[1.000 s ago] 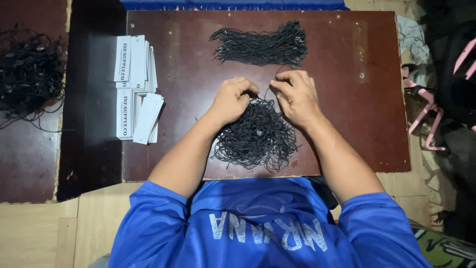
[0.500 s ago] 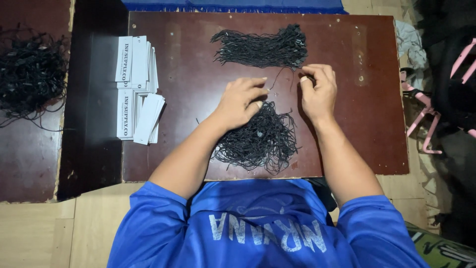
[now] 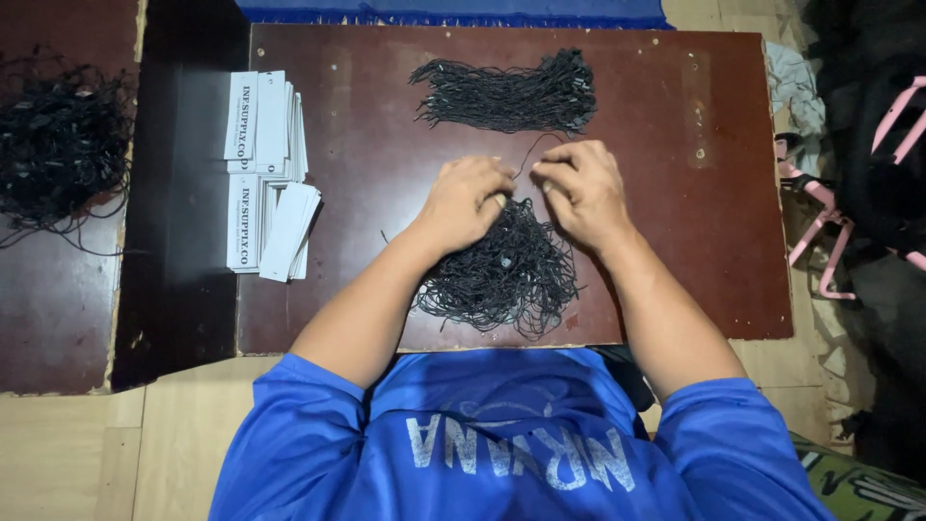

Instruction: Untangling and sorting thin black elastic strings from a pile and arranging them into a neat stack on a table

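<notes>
Both hands pinching one black cord above a tangled heap

The left hand (image 3: 466,201) and right hand (image 3: 582,189) each nip a thin cord (image 3: 529,154), fingers pressed together; best drawn out slowly so it doesn't snag. The loose, wiry heap (image 3: 502,275) lies at 6 o'clock of the hands, a tidier bundle (image 3: 511,94) at 12, on the brown board (image 3: 675,193).

white rectangular tags (image 3: 265,174), stacked (black print), board's left part (image 3: 367,289)

We get soft, even overhead light, a faint sheen on the worktop (image 3: 675,193), sharp focus, and dim right edge.
</notes>
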